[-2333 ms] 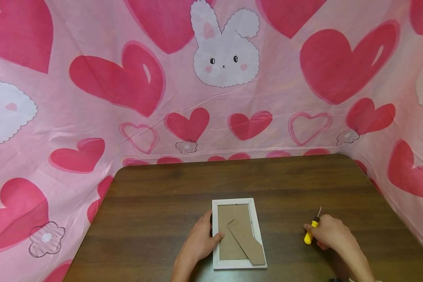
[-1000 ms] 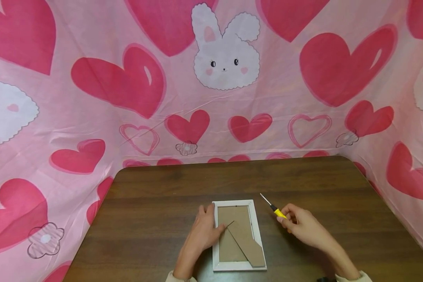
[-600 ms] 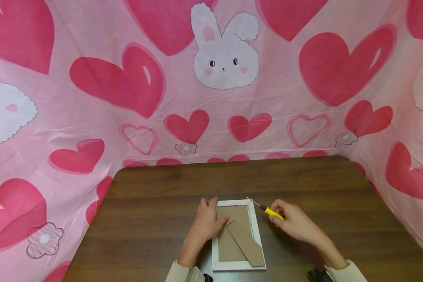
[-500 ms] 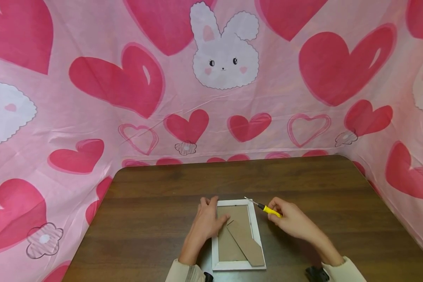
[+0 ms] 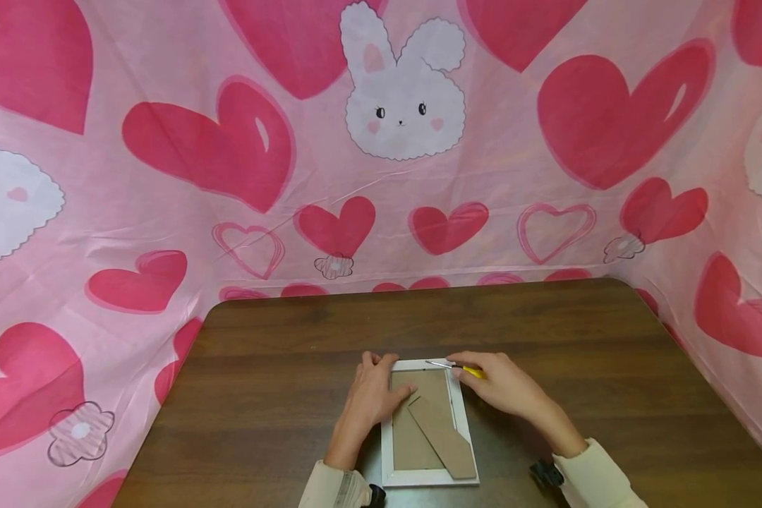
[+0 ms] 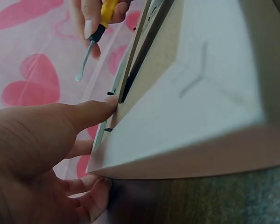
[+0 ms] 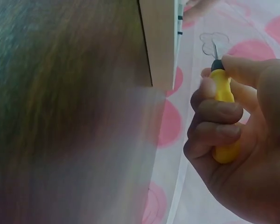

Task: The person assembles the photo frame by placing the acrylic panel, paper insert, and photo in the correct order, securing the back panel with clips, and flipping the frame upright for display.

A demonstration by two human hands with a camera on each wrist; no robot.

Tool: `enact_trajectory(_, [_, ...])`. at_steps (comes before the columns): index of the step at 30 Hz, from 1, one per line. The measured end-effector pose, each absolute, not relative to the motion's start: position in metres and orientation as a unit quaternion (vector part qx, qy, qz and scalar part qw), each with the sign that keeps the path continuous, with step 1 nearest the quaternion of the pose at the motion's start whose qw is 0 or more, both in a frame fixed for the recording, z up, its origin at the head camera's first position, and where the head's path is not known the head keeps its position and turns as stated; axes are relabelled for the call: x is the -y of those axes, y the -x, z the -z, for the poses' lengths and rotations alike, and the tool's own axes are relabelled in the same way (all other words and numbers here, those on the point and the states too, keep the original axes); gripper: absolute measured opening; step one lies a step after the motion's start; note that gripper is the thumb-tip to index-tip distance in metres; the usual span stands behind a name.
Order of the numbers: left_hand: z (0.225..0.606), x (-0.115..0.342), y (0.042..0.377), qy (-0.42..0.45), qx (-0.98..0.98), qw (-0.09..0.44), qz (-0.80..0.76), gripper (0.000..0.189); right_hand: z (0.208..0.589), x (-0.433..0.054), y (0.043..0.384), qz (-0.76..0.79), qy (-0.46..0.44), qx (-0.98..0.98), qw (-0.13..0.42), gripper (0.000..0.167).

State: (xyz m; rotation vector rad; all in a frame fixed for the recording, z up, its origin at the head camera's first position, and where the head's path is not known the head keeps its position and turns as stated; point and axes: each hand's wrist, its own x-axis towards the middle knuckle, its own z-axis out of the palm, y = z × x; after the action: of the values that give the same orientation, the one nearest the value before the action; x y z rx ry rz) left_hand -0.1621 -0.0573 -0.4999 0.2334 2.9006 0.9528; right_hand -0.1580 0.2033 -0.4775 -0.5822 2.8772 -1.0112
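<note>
- A pink backdrop (image 5: 320,169) with red hearts and white bunny faces hangs behind and on both sides of the table.
- The table (image 5: 273,381), dark wood grain with rounded far corners, fills the lower part of the head view.
- A white picture frame (image 5: 411,446) rests on the table, near the lower middle of the head view, its brown backing facing up.
- The left hand (image 5: 370,396) grips the frame's left edge near the top, thumb over the backing.
- The right hand (image 5: 504,384), at the frame's upper right corner, has its fingers wrapped around a yellow-handled screwdriver.
- A brown stand leg (image 5: 447,441) slants across the backing.
- The screwdriver (image 5: 473,372) points left over the frame's top border; the left wrist view shows its tip apart from the frame.
</note>
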Motion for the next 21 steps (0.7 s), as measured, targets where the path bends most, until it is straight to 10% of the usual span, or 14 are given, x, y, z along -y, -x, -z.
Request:
enact_trajectory(12, [0.503,0.061,0.163,-0.074,-0.939,0.039,-0.334,0.057,0.479,-0.185,0.164,0.223,0.196,-0.954,0.032,0.012])
enact_trajectory(21, [0.503,0.060,0.162,-0.076,-0.938,0.045,-0.335,0.058,0.484,-0.182,0.167,0.221,0.252,-0.942,0.001,0.035])
